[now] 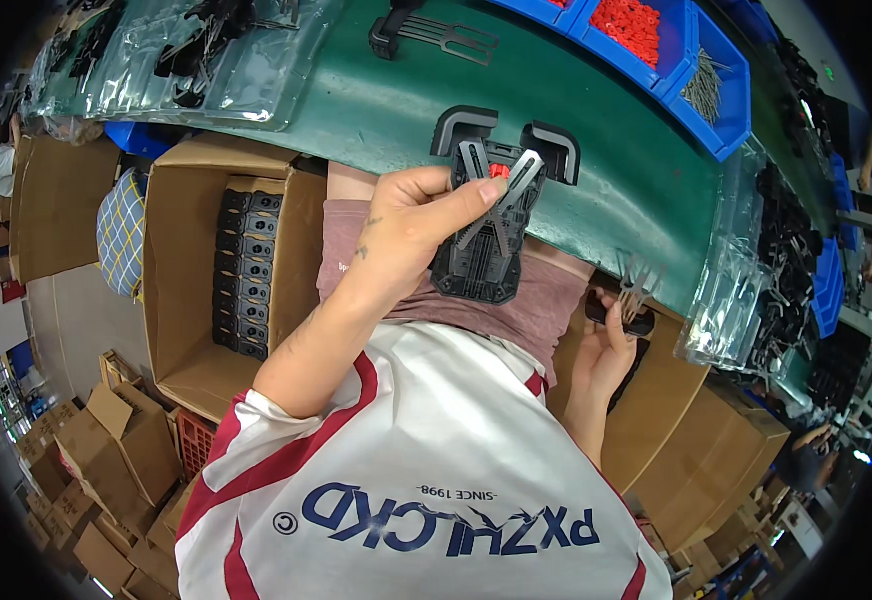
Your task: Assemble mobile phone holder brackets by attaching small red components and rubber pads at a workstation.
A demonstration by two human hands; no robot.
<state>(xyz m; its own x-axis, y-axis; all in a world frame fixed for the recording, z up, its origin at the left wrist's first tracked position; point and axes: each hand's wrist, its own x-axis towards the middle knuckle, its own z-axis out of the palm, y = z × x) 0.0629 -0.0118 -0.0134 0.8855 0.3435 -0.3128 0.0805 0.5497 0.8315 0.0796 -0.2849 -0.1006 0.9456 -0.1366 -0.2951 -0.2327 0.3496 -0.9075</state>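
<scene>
While left hand [411, 215] grips black clamp [491, 215], right hand [606, 345] (lower) holds prongs [636, 280].

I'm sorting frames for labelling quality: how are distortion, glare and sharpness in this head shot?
Head view: strong fisheye bending, so the green table edge curves and black corners ring the picture; glare streaks the clear plastic bags; the left hand and the black part are sharp; the right hand is shadowed.
</scene>
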